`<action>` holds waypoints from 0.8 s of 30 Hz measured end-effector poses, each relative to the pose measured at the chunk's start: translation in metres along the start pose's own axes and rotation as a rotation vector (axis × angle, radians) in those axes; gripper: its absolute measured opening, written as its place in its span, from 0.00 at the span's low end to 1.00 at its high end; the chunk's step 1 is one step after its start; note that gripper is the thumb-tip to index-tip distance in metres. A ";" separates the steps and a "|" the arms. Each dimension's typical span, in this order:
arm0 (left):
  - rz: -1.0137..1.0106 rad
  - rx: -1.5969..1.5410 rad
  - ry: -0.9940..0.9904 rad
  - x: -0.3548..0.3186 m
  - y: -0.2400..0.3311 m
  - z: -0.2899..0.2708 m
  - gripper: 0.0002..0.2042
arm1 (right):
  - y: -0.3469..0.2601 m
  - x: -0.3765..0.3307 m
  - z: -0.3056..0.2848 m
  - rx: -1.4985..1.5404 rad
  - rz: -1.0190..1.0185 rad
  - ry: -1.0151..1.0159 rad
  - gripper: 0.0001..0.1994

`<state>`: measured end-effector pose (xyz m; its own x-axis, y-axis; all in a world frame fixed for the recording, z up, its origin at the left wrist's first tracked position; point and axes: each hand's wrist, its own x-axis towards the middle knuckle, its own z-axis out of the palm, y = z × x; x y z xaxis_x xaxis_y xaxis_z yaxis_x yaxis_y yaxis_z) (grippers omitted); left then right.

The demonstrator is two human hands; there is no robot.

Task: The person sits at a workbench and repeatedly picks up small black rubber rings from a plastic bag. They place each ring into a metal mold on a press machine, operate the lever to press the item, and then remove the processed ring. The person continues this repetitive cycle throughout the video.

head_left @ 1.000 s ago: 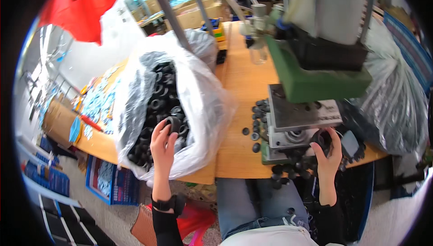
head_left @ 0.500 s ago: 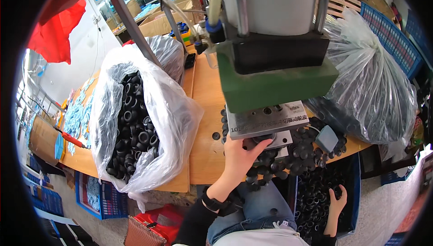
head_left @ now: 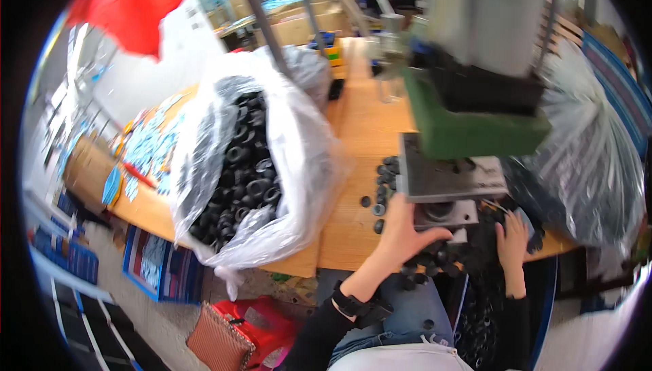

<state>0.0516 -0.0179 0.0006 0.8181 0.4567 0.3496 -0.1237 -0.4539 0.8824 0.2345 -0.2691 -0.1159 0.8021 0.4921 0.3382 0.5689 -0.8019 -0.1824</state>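
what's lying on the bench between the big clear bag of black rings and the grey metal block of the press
In the head view, loose black rings lie scattered on bare wooden bench between bag and block.

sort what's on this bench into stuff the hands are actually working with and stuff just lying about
In use:
left hand and right hand at the pile of black rings
green press with its metal base
open bag of black rings

Lying about:
tied clear bag
red basket
blue crates

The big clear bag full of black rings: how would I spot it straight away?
Find the wooden workbench with the green press. To the press's left, away from the left hand, slumps the clear bag, mouth open, showing black rings. The grey bag on the right is darker and bunched at the top.
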 end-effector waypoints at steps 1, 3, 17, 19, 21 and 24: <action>0.068 -0.030 0.032 -0.007 -0.007 -0.003 0.37 | 0.000 0.000 0.001 0.056 0.016 -0.004 0.22; 0.225 0.057 0.105 -0.022 -0.006 -0.027 0.37 | 0.007 -0.001 0.004 0.085 0.052 -0.066 0.25; -0.265 0.946 0.618 -0.066 -0.179 -0.339 0.18 | -0.116 -0.014 -0.076 0.937 -0.095 0.089 0.27; -0.321 0.911 0.514 -0.049 -0.192 -0.347 0.17 | -0.136 -0.003 -0.064 0.991 -0.054 0.100 0.31; -0.334 0.868 0.509 -0.038 -0.192 -0.348 0.15 | -0.154 0.011 -0.068 1.010 -0.034 0.110 0.31; -0.050 1.020 0.652 -0.053 -0.189 -0.361 0.12 | -0.175 0.031 -0.068 1.059 -0.135 0.213 0.27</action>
<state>-0.1714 0.3201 -0.0710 0.3364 0.6574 0.6743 0.6396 -0.6850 0.3487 0.1474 -0.1372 -0.0106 0.7311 0.4040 0.5498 0.5998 0.0034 -0.8001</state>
